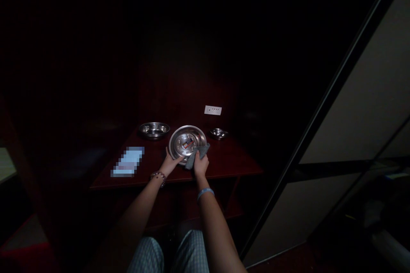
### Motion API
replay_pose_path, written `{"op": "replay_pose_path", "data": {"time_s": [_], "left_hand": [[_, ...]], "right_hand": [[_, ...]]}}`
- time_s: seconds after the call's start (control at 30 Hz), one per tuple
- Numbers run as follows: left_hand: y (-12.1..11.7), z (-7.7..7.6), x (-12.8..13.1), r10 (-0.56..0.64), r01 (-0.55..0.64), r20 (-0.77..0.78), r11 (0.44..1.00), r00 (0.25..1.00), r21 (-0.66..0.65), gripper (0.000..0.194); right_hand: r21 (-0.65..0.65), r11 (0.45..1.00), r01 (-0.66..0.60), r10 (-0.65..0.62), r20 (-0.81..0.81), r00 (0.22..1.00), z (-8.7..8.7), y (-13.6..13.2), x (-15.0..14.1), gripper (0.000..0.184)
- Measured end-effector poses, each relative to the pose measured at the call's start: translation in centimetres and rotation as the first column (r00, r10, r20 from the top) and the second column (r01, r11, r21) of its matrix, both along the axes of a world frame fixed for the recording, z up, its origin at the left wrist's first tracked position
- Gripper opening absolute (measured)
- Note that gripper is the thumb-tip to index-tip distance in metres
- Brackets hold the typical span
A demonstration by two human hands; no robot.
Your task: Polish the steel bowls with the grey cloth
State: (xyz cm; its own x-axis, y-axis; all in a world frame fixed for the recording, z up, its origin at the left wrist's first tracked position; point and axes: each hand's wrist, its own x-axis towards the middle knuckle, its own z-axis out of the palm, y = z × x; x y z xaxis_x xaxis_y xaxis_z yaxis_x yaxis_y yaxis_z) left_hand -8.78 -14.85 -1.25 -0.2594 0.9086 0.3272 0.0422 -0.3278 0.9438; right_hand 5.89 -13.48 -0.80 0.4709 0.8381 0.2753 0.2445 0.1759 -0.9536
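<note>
A round steel basin (187, 140) is tilted up toward me above the dark red table (224, 163), its shiny inside facing the camera. My left hand (171, 163) grips its lower left rim. My right hand (200, 164) is closed on a grey cloth (196, 155) pressed against the basin's lower right rim. A bead bracelet sits on my left wrist and a light blue band on my right.
A second steel basin (154, 129) lies at the table's back left, a small steel dish (218, 133) at the back right. A white socket plate (213, 110) is on the wall behind. A blurred light blue packet (127, 161) lies at the left.
</note>
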Motion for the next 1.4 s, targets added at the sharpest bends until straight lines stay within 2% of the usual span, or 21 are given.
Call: {"op": "replay_pose_path", "data": {"time_s": [0.13, 0.6, 0.83, 1.07, 1.27, 1.4], "left_hand": [[-0.4, 0.6, 0.2, -0.010, 0.019, 0.155, 0.998, 0.988, -0.053, 0.093], [0.0, 0.8, -0.5, 0.083, -0.064, 0.370, 0.996, 0.925, -0.063, 0.047], [0.1, 0.7, -0.6, 0.161, -0.126, 0.370, 0.985, 0.915, -0.115, 0.027], [-0.4, 1.3, -0.3, 0.191, -0.137, 0.365, 0.976, 0.911, -0.167, 0.014], [-0.5, 1.5, -0.2, 0.162, -0.109, 0.362, 0.981, 0.918, -0.161, 0.019], [-0.5, 1.4, -0.2, 0.139, -0.093, 0.347, 0.985, 0.927, -0.145, 0.022]], "right_hand": [[0.011, 1.000, -0.020, 0.021, -0.009, 1.000, 0.2, -0.2, 0.0, 0.026], [0.021, 0.999, -0.048, 0.048, -0.007, 0.999, 0.6, -0.6, -0.2, 0.020], [0.017, 0.997, -0.082, 0.082, 0.006, 0.997, 0.9, -0.9, -0.2, 0.018], [0.027, 0.998, -0.060, 0.060, 0.006, 0.998, 0.8, -0.7, -0.2, 0.015], [-0.020, 0.998, -0.056, 0.057, 0.034, 0.998, 0.9, -0.8, -0.2, 0.017], [0.000, 0.998, -0.059, 0.059, 0.027, 0.998, 0.8, -0.7, -0.1, 0.015]]}}
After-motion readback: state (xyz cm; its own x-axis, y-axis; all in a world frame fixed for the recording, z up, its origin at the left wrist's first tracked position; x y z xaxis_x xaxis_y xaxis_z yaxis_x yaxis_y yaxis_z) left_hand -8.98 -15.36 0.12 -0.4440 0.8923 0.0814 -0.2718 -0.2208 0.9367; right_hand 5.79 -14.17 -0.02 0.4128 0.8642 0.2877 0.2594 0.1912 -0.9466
